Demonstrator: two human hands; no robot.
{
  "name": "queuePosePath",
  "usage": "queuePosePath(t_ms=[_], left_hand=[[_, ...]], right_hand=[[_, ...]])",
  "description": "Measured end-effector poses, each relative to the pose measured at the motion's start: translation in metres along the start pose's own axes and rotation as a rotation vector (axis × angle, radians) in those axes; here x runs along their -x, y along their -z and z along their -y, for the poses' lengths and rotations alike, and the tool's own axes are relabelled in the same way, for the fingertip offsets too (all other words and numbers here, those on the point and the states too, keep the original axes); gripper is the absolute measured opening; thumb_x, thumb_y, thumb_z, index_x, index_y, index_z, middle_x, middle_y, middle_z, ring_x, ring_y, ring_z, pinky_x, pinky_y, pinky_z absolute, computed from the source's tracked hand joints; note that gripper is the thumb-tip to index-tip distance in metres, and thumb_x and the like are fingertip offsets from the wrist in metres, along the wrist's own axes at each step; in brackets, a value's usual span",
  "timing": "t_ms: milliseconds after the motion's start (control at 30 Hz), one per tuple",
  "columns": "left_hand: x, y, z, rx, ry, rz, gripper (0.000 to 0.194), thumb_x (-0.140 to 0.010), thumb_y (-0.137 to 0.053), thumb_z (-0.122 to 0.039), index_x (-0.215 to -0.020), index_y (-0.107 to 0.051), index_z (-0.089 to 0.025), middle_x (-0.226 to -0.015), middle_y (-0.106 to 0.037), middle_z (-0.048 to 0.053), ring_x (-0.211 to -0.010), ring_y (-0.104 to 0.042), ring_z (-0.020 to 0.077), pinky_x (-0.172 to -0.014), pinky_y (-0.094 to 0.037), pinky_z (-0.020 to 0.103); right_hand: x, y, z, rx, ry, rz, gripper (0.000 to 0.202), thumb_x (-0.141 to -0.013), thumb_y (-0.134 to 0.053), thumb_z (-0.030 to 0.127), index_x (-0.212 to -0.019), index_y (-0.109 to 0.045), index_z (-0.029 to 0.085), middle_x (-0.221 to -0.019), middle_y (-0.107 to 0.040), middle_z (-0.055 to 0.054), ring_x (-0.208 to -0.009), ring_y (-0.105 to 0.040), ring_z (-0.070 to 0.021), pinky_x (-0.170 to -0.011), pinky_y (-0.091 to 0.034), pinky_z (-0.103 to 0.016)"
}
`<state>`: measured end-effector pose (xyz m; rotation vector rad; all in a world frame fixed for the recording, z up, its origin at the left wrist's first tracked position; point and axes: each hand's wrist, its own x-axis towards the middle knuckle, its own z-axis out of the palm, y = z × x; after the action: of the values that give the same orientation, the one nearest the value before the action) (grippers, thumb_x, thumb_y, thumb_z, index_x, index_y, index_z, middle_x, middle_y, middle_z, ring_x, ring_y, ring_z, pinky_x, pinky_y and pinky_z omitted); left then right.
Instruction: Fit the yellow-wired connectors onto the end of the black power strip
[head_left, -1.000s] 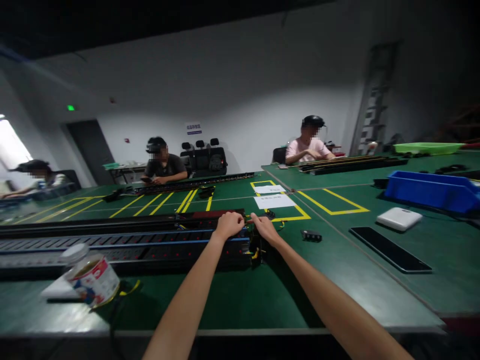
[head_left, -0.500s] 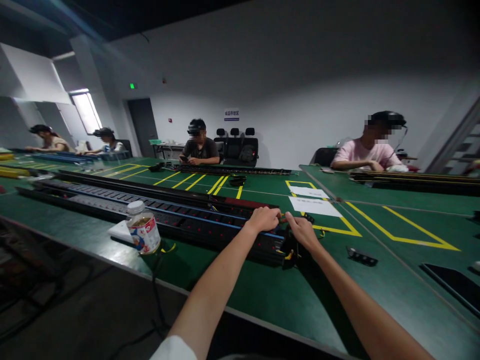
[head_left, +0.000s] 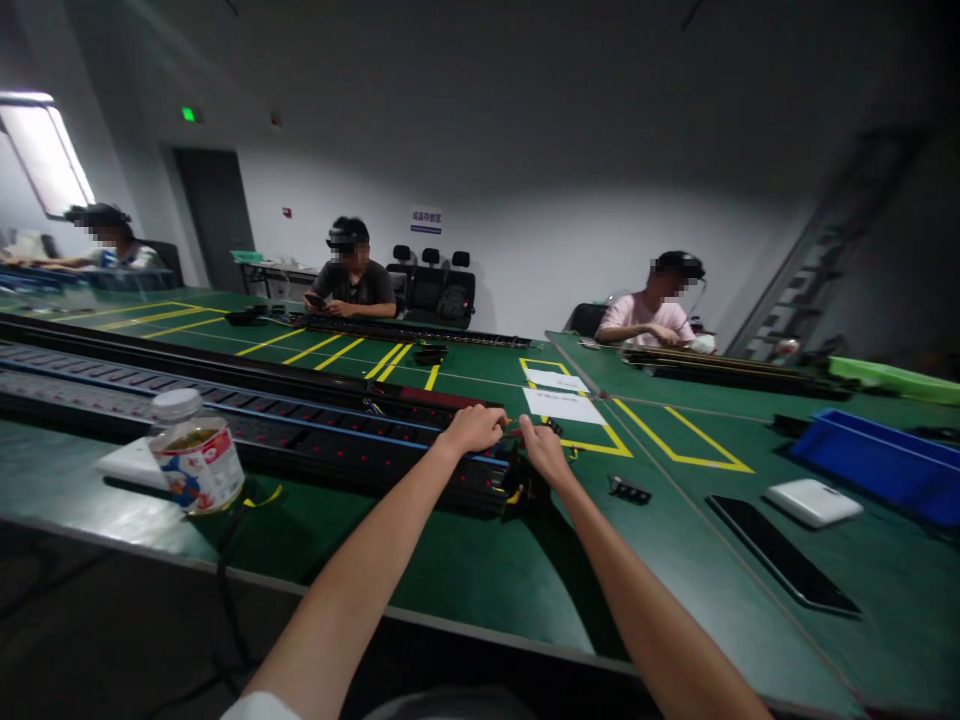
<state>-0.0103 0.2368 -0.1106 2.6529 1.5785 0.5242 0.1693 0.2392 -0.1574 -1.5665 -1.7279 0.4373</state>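
A long black tray-like assembly (head_left: 330, 437) with blue strips and small red dots lies along the green table (head_left: 450, 580). At its right end my left hand (head_left: 475, 428) rests over the top, fingers closed on something too small to make out. Close by on the right, my right hand (head_left: 541, 448) is pinched beside the black end piece (head_left: 517, 482), near a yellow wire. What its fingertips hold is also too small to tell.
A labelled jar (head_left: 199, 460) stands at the left. To the right lie a small black part (head_left: 628, 490), a dark tablet (head_left: 780, 550), a white box (head_left: 813, 502) and a blue bin (head_left: 881, 460). White papers (head_left: 562, 407) lie beyond my hands. People sit across the table.
The view has turned right, so everything has shifted left and the blue bin and white box now show. Both hands keep about the same place at the assembly's end.
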Motion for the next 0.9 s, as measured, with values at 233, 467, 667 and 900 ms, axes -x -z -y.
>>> queuePosePath(t_ms=[233,467,667,900], left_hand=[[-0.004,-0.003,0.005,-0.016,0.042,-0.015,0.031,-0.089,-0.05,-0.029,-0.113,-0.07,-0.031,-0.111,-0.075,0.004,-0.102,-0.071,0.0262,-0.093,-0.054,0.04],[-0.004,-0.004,0.006,-0.025,0.014,-0.03,0.03,-0.09,-0.05,-0.029,-0.113,-0.07,-0.03,-0.111,-0.076,0.004,-0.102,-0.071,0.0266,-0.093,-0.054,0.04],[-0.004,-0.003,0.006,-0.021,0.015,-0.029,0.03,-0.089,-0.05,-0.027,-0.112,-0.071,-0.029,-0.11,-0.076,0.004,-0.101,-0.071,0.0258,-0.093,-0.054,0.038],[-0.004,-0.001,0.006,0.005,0.027,-0.019,0.03,-0.089,-0.05,-0.027,-0.111,-0.071,-0.029,-0.109,-0.076,0.004,-0.101,-0.071,0.0248,-0.094,-0.053,0.037]], right_hand=[[0.0,-0.001,0.004,-0.069,-0.056,0.023,0.066,-0.104,-0.026,0.053,-0.099,-0.079,0.014,-0.09,-0.077,-0.013,-0.086,-0.07,-0.0244,-0.077,-0.049,-0.029],[0.001,0.001,0.005,-0.119,-0.133,0.088,0.068,-0.104,-0.024,0.054,-0.104,-0.078,0.012,-0.091,-0.076,-0.013,-0.084,-0.071,-0.0227,-0.074,-0.051,-0.028],[0.003,0.004,0.01,-0.027,-0.055,0.08,0.066,-0.105,-0.026,0.053,-0.104,-0.078,0.013,-0.094,-0.077,-0.013,-0.089,-0.07,-0.023,-0.078,-0.048,-0.026],[0.002,0.0,0.008,-0.047,-0.056,0.08,0.069,-0.103,-0.025,0.059,-0.105,-0.078,0.014,-0.094,-0.076,-0.014,-0.09,-0.069,-0.0243,-0.08,-0.047,-0.028]])
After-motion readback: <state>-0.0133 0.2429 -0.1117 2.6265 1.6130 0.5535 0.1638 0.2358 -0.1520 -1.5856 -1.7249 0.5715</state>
